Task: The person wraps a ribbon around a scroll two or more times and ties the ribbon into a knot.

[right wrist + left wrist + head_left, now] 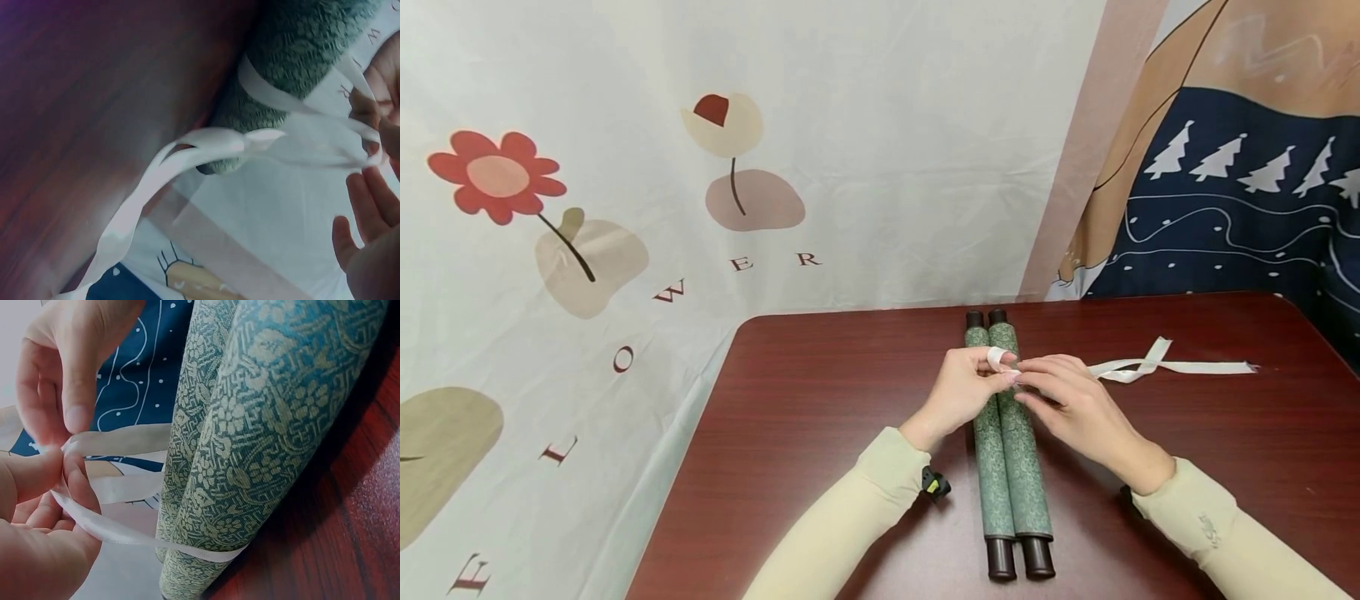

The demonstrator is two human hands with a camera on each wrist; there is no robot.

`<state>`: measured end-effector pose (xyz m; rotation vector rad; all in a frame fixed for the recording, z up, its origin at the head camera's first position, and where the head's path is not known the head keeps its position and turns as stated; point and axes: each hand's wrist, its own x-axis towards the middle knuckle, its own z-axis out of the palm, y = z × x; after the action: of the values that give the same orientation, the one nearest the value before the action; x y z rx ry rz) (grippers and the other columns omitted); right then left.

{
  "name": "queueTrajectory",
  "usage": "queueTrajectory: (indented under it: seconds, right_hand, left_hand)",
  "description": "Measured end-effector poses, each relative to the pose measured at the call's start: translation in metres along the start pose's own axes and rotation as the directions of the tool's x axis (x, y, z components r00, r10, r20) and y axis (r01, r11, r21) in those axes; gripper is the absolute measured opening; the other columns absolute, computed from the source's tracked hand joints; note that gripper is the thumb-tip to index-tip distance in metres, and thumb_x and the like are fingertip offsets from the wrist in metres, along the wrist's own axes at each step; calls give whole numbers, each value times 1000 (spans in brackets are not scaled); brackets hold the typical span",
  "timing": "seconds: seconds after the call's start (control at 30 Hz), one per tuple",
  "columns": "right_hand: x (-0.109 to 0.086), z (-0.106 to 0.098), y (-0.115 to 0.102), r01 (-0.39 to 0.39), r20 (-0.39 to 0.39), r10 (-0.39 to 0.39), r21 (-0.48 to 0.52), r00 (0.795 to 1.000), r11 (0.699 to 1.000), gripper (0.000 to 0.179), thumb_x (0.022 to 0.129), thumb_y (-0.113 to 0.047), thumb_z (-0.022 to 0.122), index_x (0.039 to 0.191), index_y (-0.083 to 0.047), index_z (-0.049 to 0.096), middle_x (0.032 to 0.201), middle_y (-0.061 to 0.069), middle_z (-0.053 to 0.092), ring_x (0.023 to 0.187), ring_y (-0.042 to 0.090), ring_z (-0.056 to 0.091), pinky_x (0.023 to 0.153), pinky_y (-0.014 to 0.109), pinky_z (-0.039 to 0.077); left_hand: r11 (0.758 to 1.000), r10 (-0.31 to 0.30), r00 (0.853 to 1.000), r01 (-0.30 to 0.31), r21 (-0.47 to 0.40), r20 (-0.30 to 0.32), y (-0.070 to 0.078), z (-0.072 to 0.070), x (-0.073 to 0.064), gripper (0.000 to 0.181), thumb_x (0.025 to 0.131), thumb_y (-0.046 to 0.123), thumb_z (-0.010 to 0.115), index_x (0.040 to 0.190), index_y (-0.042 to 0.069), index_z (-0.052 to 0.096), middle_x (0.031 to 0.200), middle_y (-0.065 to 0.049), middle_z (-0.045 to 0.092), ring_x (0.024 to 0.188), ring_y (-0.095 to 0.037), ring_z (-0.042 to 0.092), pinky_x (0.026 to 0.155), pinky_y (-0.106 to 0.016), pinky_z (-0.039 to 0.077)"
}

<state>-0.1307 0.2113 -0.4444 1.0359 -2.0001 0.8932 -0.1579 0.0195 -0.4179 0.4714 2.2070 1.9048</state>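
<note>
Two scroll rolls lie side by side on the table, the left roll and the right roll, both in green patterned cloth with dark end knobs. A white ribbon passes around them. Above their upper half, my left hand pinches the ribbon between thumb and fingers, with a loop over a finger. From the right, my right hand meets it, thumb and fingertips pinching the ribbon at the same spot. Some fingers of the right hand stay extended in the right wrist view.
Loose ribbon tails trail over the dark red table to the right. Behind the table hangs a white curtain with printed flowers and letters. A navy printed cloth hangs at the back right.
</note>
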Motion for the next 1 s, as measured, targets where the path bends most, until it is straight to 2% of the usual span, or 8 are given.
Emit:
queueTrajectory:
  seconds: [0.2, 0.3, 0.5, 0.6, 0.7, 0.77, 0.9, 1.0]
  right_hand:
    - [1, 10, -1, 7, -42, -8, -21, 999, 1000, 33, 108, -28, 61, 112, 0, 78, 105, 12, 73, 95, 33, 67, 96, 29, 45]
    - [1, 10, -3, -9, -22, 8, -47, 1000, 999, 35, 110, -27, 56, 114, 0, 78, 104, 12, 72, 94, 33, 65, 93, 28, 46]
    - [1, 8, -4, -33, 35, 37, -107, 999, 994, 36, 111, -23, 51, 113, 1, 78, 103, 13, 70, 92, 36, 64, 86, 43, 48]
    - [3, 8, -4, -30, 49, 37, -151, 998, 988, 17, 100, -5, 67, 110, 2, 78, 102, 13, 69, 89, 37, 64, 82, 46, 50]
    - [4, 7, -4, -15, 60, 26, -184, 998, 983, 30, 78, 11, 77, 107, 3, 78, 97, 12, 68, 86, 35, 64, 80, 47, 50]
    - [5, 6, -4, -15, 73, 30, -197, 997, 980, 31, 75, 12, 79, 105, 3, 78, 94, 11, 67, 84, 33, 64, 80, 47, 49]
    - [6, 5, -5, -75, 115, 100, -203, 988, 976, 16, 83, 5, 77, 98, 1, 75, 89, 7, 65, 81, 26, 62, 83, 45, 46]
    - [8, 4, -6, -137, 130, 169, -221, 977, 966, 9, 85, 3, 75, 91, -3, 72, 88, 4, 66, 81, 23, 62, 80, 43, 46]
  left_hand:
    - [995, -36, 999, 38, -91, 23, 1, 1, 0, 22, 89, -13, 74, 110, -8, 76, 98, -19, 78, 81, -8, 71, 76, -26, 59]
    - [998, -29, 999, 30, -58, 24, 1, 1, 0, 23, 88, -10, 76, 111, -6, 76, 98, -16, 79, 82, -5, 69, 76, -23, 57]
    - [1000, -8, 999, 7, 13, 36, 0, -1, -1, 24, 89, -4, 79, 112, -3, 78, 98, -12, 80, 84, -4, 68, 73, -19, 54]
    - [999, -15, 999, 13, 29, 49, 1, -2, -3, 25, 89, -3, 79, 114, -3, 78, 97, -10, 80, 82, -2, 67, 72, -18, 54]
    - [999, -15, 998, 12, 49, 59, 0, -3, -5, 23, 88, -5, 79, 111, -5, 78, 96, -12, 79, 77, -1, 66, 69, -16, 53]
    - [998, -9, 998, 5, 65, 62, -1, -4, -6, 22, 87, -7, 78, 109, -6, 78, 95, -14, 79, 75, -1, 65, 68, -16, 52]
    - [989, 18, 1000, -21, 144, 22, -2, -6, -8, 25, 86, -10, 76, 111, -6, 77, 93, -11, 77, 74, -2, 63, 69, -18, 54]
    - [967, 59, 996, -40, 252, -65, -4, -7, -11, 26, 85, -10, 76, 109, -2, 78, 87, -3, 74, 73, -1, 61, 70, -18, 54]
